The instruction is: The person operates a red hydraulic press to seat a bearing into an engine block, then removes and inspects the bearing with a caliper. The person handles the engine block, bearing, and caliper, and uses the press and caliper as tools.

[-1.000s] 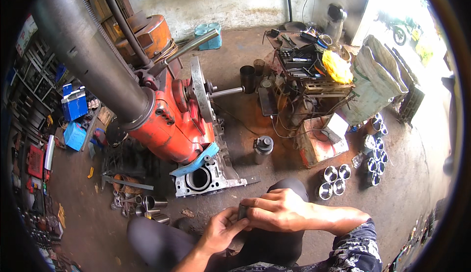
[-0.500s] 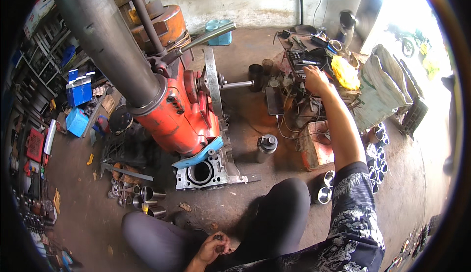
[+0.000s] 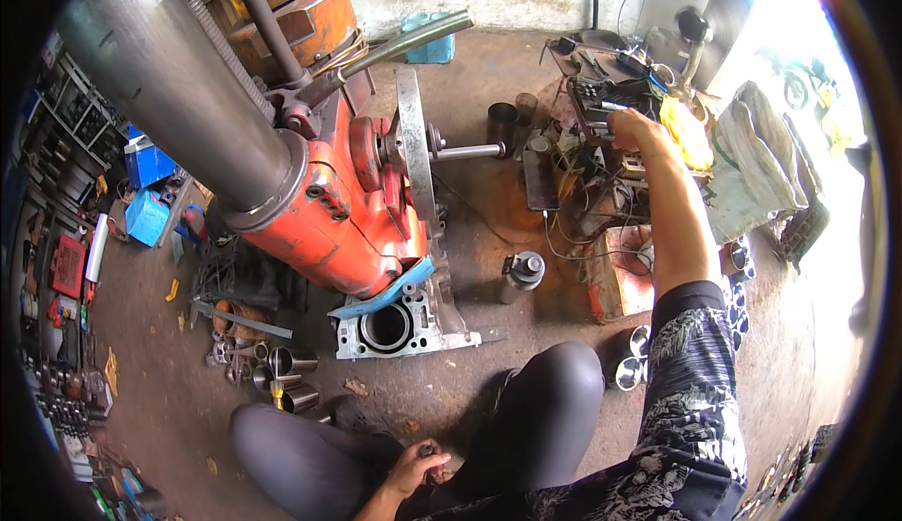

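Note:
Low between my knees, my left hand [image 3: 420,469] is curled around a small dark cylindrical piece [image 3: 427,450]; only its end shows. My right arm stretches far out to the right, and my right hand [image 3: 641,136] is at the cluttered tool stand [image 3: 625,169]. Its fingers are bent closed beside some metal tools; what they grip is too small to make out. A yellow plastic bag [image 3: 689,133] lies right beside that hand. In front of me a red boring machine [image 3: 324,220] with a thick steel column rests on a metal engine block [image 3: 413,333] with an open bore.
A grey metal flask [image 3: 522,275] stands on the floor between block and stand. A phone [image 3: 539,181] on a cable leans by the stand. Shiny cylinder sleeves [image 3: 628,373] stand near my right knee, others [image 3: 299,361] near my left. Connecting rods [image 3: 240,357] lie at left.
My right hand has shifted slightly right and up at the stand, its fingers now more bent. The view has turned a little. The left hand keeps its hold on the small dark piece.

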`<state>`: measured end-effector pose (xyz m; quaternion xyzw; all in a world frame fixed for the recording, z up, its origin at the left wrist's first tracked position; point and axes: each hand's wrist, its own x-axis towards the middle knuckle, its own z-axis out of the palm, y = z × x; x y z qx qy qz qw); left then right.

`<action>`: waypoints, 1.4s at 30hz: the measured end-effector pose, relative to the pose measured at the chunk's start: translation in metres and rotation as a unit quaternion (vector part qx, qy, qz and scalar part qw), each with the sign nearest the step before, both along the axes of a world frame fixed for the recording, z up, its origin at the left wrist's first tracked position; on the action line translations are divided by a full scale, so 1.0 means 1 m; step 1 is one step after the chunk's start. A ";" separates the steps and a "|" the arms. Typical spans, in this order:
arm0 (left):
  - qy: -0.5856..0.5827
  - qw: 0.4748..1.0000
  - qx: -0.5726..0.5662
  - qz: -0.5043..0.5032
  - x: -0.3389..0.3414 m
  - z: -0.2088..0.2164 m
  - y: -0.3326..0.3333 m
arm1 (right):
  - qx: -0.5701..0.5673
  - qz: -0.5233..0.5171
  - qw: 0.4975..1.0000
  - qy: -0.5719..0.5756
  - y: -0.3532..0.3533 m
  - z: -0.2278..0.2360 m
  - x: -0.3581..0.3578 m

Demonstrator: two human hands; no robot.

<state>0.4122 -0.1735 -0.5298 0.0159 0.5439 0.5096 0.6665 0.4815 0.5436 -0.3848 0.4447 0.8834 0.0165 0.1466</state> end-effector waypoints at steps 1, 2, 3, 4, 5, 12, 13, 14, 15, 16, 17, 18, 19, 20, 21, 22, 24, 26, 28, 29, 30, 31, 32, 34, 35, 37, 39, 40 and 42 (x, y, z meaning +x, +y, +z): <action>0.011 1.000 0.008 -0.003 0.000 -0.001 0.000 | 0.004 0.001 1.000 -0.016 0.006 -0.001 0.000; 0.010 1.000 -0.001 -0.004 -0.001 -0.001 0.000 | 0.007 0.018 1.000 -0.006 0.009 -0.003 0.003; 0.015 1.000 -0.002 -0.004 -0.001 -0.002 0.000 | 0.000 0.020 1.000 0.005 0.013 -0.004 0.004; 0.021 1.000 -0.002 -0.004 -0.002 -0.002 0.001 | 0.000 0.019 1.000 0.003 0.015 -0.004 0.005; 0.022 1.000 -0.002 0.010 -0.003 -0.002 0.001 | -0.001 0.021 1.000 -0.001 0.016 -0.003 0.006; 0.141 0.984 0.071 0.085 -0.014 0.011 0.006 | 0.126 -0.025 0.967 0.221 -0.032 -0.008 0.036; 0.213 0.971 0.086 0.064 -0.016 0.016 0.008 | 0.108 -0.046 0.947 0.299 -0.046 -0.009 0.045; 0.245 0.964 0.087 0.053 -0.018 0.024 0.008 | 0.090 -0.066 0.920 0.376 -0.061 -0.007 0.056; 0.263 0.960 0.091 0.042 -0.021 0.032 0.011 | 0.075 -0.094 0.887 0.446 -0.079 -0.003 0.067; 0.280 0.955 0.095 0.031 -0.024 0.041 0.015 | -0.031 -0.098 0.869 0.484 -0.101 0.003 0.081; 0.297 0.949 0.099 0.021 -0.027 0.051 0.021 | -0.118 -0.103 0.850 0.504 -0.129 0.009 0.093; 0.320 0.943 0.090 0.004 -0.031 0.061 0.029 | -0.185 -0.090 0.803 0.560 -0.164 0.011 0.100; 0.309 0.946 0.095 0.022 -0.032 0.071 0.040 | -0.219 -0.093 0.781 0.578 -0.202 0.013 0.106; 0.297 0.946 0.127 0.030 -0.033 0.081 0.051 | -0.289 -0.095 0.694 0.653 -0.244 0.012 0.108; 0.284 0.947 0.146 0.033 -0.033 0.092 0.063 | -0.338 -0.112 0.621 0.698 -0.287 0.010 0.108; 0.277 0.942 0.186 0.028 -0.029 0.102 0.075 | -0.411 -0.123 0.568 0.702 -0.326 0.012 0.109; 0.259 0.931 0.258 0.002 -0.020 0.118 0.099 | -0.540 -0.123 0.483 0.679 -0.385 0.017 0.107; 0.208 0.928 0.309 -0.027 -0.009 0.131 0.116 | -0.638 -0.121 0.443 0.618 -0.420 0.021 0.099; 0.241 0.928 0.283 -0.024 0.002 0.138 0.125 | -0.676 -0.102 0.452 0.573 -0.442 0.023 0.089; 0.249 0.929 0.272 -0.021 0.005 0.140 0.125 | -0.674 -0.110 0.483 0.548 -0.450 0.023 0.085; 0.189 0.943 0.272 0.023 0.010 0.138 0.127 | -0.674 -0.101 0.488 0.546 -0.455 0.023 0.082; 0.114 0.947 0.291 0.077 0.014 0.135 0.129 | -0.683 -0.085 0.500 0.526 -0.455 0.021 0.078; 0.102 0.949 0.273 0.117 0.014 0.131 0.127 | -0.678 -0.066 0.505 0.530 -0.454 0.018 0.073; 0.184 0.931 0.275 0.154 0.006 0.121 0.124 | -0.534 -0.001 0.673 0.511 -0.433 0.012 0.068; 0.200 0.921 0.281 0.180 -0.001 0.116 0.120 | -0.367 0.101 0.779 0.498 -0.405 0.008 0.066; 0.151 0.919 0.296 0.214 -0.019 0.109 0.104 | -0.013 0.122 0.833 0.539 -0.324 -0.005 0.041; 0.210 0.926 0.236 0.208 -0.039 0.106 0.081 | 0.060 -0.018 0.868 0.492 -0.226 -0.007 0.037; 0.209 0.928 0.221 0.214 -0.047 0.104 0.070 | 0.123 -0.075 0.864 0.482 -0.181 -0.010 0.037; 0.217 0.935 0.161 0.228 -0.056 0.099 0.048 | 0.159 -0.120 0.876 0.439 -0.103 -0.017 0.041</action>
